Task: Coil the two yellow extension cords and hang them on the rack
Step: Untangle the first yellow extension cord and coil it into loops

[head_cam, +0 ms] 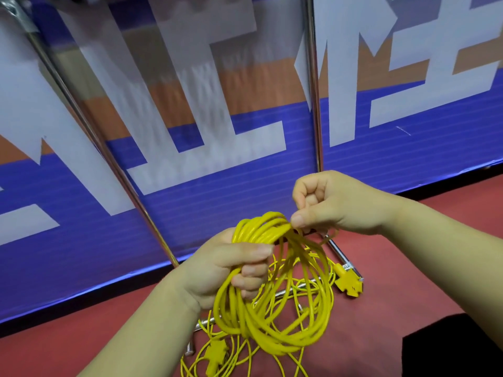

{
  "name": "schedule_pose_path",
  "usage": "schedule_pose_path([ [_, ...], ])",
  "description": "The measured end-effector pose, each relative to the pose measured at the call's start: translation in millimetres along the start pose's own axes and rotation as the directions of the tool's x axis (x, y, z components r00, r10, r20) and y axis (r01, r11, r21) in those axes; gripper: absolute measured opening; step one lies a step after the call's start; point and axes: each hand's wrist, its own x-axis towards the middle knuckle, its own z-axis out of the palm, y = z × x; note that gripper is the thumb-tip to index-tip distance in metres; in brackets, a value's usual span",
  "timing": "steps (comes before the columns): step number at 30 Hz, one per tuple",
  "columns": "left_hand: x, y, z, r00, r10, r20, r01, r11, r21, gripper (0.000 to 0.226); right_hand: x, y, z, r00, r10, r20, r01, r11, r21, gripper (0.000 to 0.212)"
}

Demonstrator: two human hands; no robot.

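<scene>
Cord coil (pixel 272 308) between my left hand (pixel 226 270) and my right hand (pixel 334 202), rack (pixel 314 91) behind them.
The cord coil hangs from my left hand; my right hand pinches its top. Below both hands the loose cord (pixel 216 352) lies on the floor (pixel 394 308), over the foot bars (pixel 337 251) of the rack.

I see smooth yellow plastic cords (pixel 272 303), shiny chrome metal rack (pixel 314 85), matt red floor (pixel 394 281).
</scene>
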Motion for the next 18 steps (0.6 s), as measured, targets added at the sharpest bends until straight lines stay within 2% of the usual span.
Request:
schedule_pose_path([
  [3, -14, 19, -11, 0.972, 0.206, -0.112, -0.208, 0.978, -0.008, 0.033, 3, 7, -8, 0.997, 0.027, -0.067, -0.023, 0.998, 0.059, 0.026],
  [5, -26, 31, -32, 0.937, 0.327, -0.126, -0.343, 0.929, -0.137, 0.023, 5, 14, -13, 0.990, 0.043, -0.137, -0.031, 0.995, 0.092, 0.028],
  [7, -36, 40, -49, 0.918, 0.394, -0.054, -0.391, 0.869, -0.305, 0.014, 7, 23, -16, 0.978, 0.069, -0.197, -0.048, 0.993, 0.109, 0.025],
  [8, -39, 42, -55, 0.910, 0.406, -0.089, -0.411, 0.846, -0.340, 0.016, 8, 28, -17, 0.974, 0.085, -0.211, -0.065, 0.993, 0.098, 0.024],
  [10, -45, 40, -63, 0.863, 0.427, -0.269, -0.488, 0.842, -0.231, 0.016, 9, 38, -14, 0.965, 0.113, -0.237, -0.108, 0.994, 0.035, 0.017],
  [12, -46, 33, -64, 0.792, 0.428, -0.435, -0.490, 0.871, -0.035, 0.031, 11, 44, -9, 0.949, 0.131, -0.286, -0.142, 0.990, -0.017, 0.011],
  [15, -39, 21, -68, 0.753, 0.389, -0.531, -0.424, 0.904, 0.060, 0.020, 18, 43, 1, 0.912, 0.110, -0.395, -0.133, 0.991, -0.031, 0.012],
  [18, -31, 8, -68, 0.716, 0.329, -0.616, -0.286, 0.943, 0.171, 0.015, 25, 37, 14, 0.889, 0.092, -0.448, -0.113, 0.993, -0.022, 0.012],
])
